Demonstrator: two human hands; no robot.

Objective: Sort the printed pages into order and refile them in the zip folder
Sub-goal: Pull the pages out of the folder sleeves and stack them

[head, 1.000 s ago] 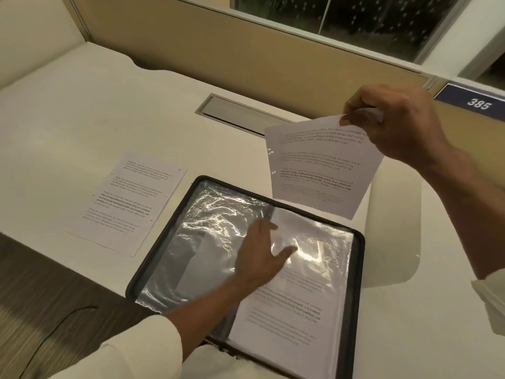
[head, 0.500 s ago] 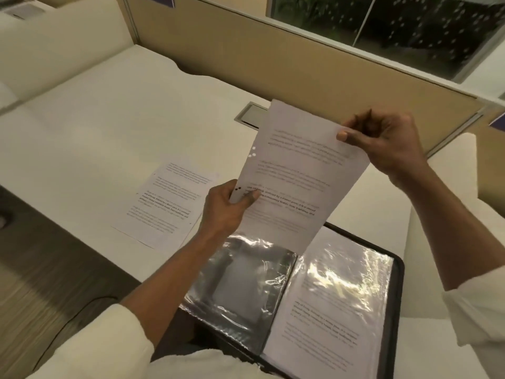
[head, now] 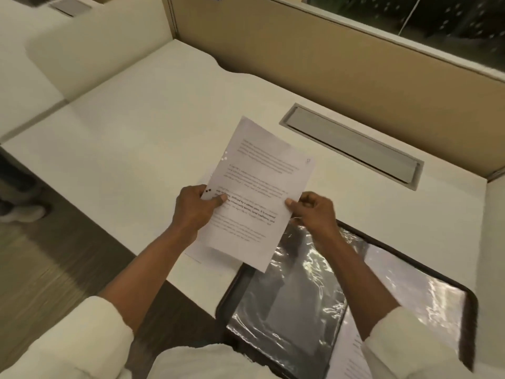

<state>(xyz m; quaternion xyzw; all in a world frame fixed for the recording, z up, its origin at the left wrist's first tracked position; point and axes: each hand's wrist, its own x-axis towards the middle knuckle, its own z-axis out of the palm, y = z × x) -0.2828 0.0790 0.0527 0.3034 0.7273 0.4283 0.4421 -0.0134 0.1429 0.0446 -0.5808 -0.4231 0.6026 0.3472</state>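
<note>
I note the page (head: 259,192) is lower than half a second ago, held over the sheet (head: 195,254) on the desk (head: 164,119), left of the open folder (head: 222,305). Left hand (head: 195,212) still pinches its punched edge. Right hand (head: 314,214) has shifted from the top corner and now pinches the right edge.

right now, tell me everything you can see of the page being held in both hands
The page is a white printed sheet, flat, with several blocks of dark text, one part bold, too blurred to read. Punch holes run along its left edge; a small mark sits in its top right corner. It is held over the desk, turned clockwise. The left hand pinches its left edge, the right hand its right edge. Its lower corner overlaps the open zip folder in view.
</note>
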